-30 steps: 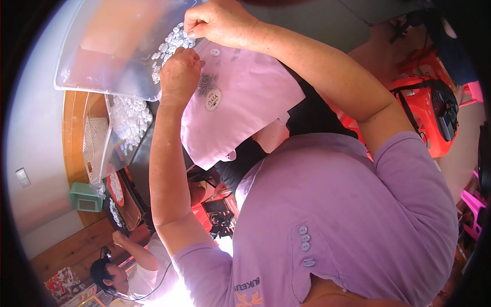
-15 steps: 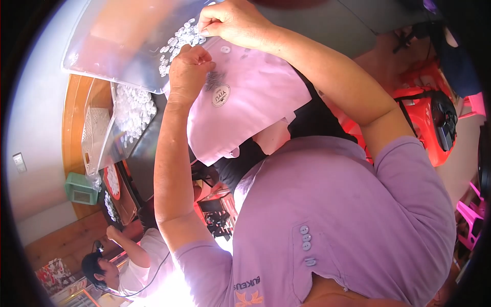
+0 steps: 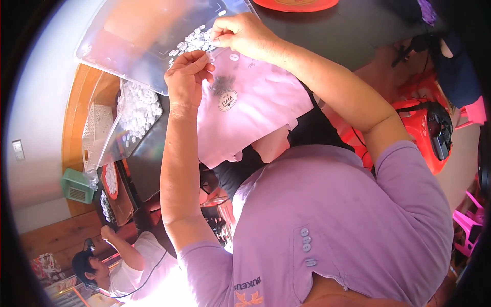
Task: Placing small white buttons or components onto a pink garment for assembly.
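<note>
My left hand [image 3: 185, 81] pinches a small clear oval piece [image 3: 210, 56] between thumb and fingertips. Close by on the right, the fingers of my right hand [image 3: 245, 37] are pressed together at the edge of a pile of small clear and white oval pieces [image 3: 192, 43]; whatever they hold is too small to make out. The pile lies in a shallow transparent tray [image 3: 148, 30]. Below both hands, a pink cloth [image 3: 255, 102] with a round printed mark and a grey smudge spreads over my lap. One white oval piece [image 3: 234, 57] rests on its upper part.
A transparent bin of white pieces [image 3: 138, 107] stands left of my forearm, by a green basket [image 3: 77, 185]. Part of a red plate [image 3: 296, 6] shows on the dark table [image 3: 327, 38]. A co-worker [image 3: 123, 256] sits at lower left. Red and pink chairs stand right.
My left hand has turned and its fingers have lifted, so the clear piece now shows. My right fingers stay pinched beside the pile. The view has shifted, bringing in the red plate.
</note>
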`<state>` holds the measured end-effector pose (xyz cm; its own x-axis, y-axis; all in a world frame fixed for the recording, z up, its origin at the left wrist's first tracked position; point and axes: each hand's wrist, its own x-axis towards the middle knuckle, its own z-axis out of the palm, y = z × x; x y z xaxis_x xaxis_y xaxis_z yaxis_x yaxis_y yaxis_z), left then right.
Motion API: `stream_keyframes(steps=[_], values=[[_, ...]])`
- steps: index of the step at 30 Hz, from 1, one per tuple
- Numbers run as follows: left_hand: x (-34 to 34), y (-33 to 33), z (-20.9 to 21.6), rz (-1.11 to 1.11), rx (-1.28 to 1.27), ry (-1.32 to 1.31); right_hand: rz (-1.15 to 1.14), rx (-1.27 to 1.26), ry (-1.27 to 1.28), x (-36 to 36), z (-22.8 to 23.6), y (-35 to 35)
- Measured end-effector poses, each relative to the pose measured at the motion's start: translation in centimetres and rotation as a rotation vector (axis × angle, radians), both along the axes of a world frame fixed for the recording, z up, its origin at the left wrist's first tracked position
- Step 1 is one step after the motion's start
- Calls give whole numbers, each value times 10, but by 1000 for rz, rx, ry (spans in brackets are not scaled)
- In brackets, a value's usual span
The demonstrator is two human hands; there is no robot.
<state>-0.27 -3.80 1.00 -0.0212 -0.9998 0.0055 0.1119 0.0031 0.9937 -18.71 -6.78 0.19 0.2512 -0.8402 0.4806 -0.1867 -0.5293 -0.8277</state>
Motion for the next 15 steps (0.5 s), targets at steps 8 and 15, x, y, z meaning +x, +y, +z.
stream_keyframes(steps=[8, 15], values=[[-5, 6, -7, -27, -19, 173, 52, -92, -1, 14, 0, 2], [5, 7, -18, -35, -39, 271, 117, -115, 136, 27, 4, -4]])
